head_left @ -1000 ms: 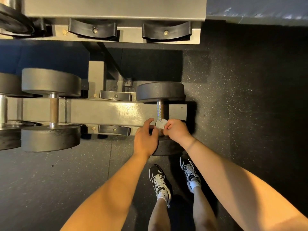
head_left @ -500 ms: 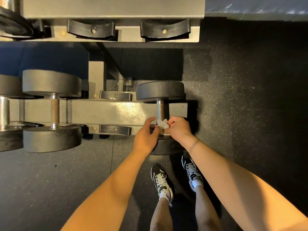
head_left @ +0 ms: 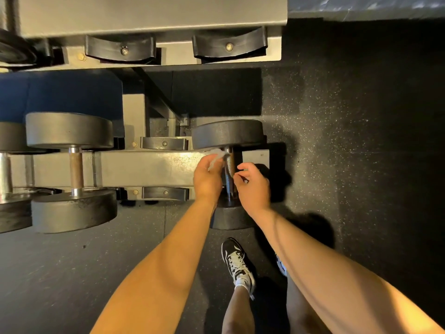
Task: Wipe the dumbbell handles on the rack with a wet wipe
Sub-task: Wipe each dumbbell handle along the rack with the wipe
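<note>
1. The dumbbell (head_left: 228, 135) sits at the right end of the rack (head_left: 144, 167), on the lower tier.
2. Its handle (head_left: 230, 171) has its long axis running straight away from the person, crossing the rack rail at a right angle, one head far and one near.
3. The left hand (head_left: 208, 179) pinches the wipe (head_left: 216, 156) against the left side of the handle's far end, just below the far head.
4. The right hand (head_left: 252, 186) is just right of the handle, fingers loosely curled, nothing seen in them.
5. Change from 0.5 s ago: both hands then met on the wipe at the handle's near end; they are now apart, and the wipe is at the far end.
</note>
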The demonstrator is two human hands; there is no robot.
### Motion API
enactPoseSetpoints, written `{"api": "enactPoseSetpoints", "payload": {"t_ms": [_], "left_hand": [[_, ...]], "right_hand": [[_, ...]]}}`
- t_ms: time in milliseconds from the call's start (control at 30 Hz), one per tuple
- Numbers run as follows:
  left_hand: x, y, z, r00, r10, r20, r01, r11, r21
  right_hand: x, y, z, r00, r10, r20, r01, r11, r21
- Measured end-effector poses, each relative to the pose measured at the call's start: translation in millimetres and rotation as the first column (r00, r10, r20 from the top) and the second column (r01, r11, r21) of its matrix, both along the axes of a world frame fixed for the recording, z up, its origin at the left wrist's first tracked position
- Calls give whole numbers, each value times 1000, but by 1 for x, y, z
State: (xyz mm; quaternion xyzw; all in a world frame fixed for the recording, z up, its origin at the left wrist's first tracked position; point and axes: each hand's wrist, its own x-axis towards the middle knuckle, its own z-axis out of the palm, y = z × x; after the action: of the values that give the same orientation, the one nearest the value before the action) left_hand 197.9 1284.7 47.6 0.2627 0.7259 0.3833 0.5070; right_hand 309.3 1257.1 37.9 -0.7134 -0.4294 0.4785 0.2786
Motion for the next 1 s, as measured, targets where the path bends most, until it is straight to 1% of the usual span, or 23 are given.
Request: {"api": "enactPoseSetpoints", "payload": {"t_ms": [67,167,200,267,367,433,467,500,600,633,733,867,900,933,967,1000], "left_hand": [[6,7,-2,995,-100,-17,100,994,33],[11,13,-4,990,-135,-50,135,991,14],[10,14,-4,984,-159,-84,160,987,10],[6,16,-5,944,-267,-193,271,963,-6],[-3,14,-5,838,-446,-315,458,888,-41],[-11,7,-11,709,-568,-418,581,807,-110],[-14,3,-12,654,-599,-462,612,778,-142],[-16,0,-12,641,-602,-476,621,772,-139],[-5,5,-4,741,-546,-390,593,806,-1],[-1,10,-3,753,-543,-371,592,806,23],[6,20,-8,781,-517,-350,556,831,13],[4,16,-17,806,-459,-374,491,871,-11],[5,12,-16,843,-439,-312,463,887,2],[3,7,-19,857,-440,-270,454,891,-12],[1,1,-20,832,-481,-275,492,870,-34],[-2,-6,-19,787,-543,-293,549,833,-68]], "right_hand": [[1,1,-2,1000,-13,11,13,1000,-2],[1,2,-2,999,-30,32,30,999,-12],[1,2,-1,999,-27,42,28,1000,-13],[1,2,0,998,-23,50,23,1000,-15],[1,2,0,999,-21,34,22,999,-35],[1,2,0,999,-25,41,26,999,-46],[1,2,1,999,-26,44,28,998,-49],[1,2,1,999,-27,42,29,998,-49],[2,1,2,999,-24,29,25,999,-34],[2,1,1,999,-25,29,26,999,-25],[2,1,-1,998,-34,45,35,999,-31],[2,1,-1,999,-43,27,44,998,-34],[2,1,-1,999,-45,17,45,998,-33],[3,1,-1,999,-44,9,44,998,-35],[2,1,-1,999,-43,6,44,998,-40],[2,1,-1,999,-43,10,43,998,-47]]}}
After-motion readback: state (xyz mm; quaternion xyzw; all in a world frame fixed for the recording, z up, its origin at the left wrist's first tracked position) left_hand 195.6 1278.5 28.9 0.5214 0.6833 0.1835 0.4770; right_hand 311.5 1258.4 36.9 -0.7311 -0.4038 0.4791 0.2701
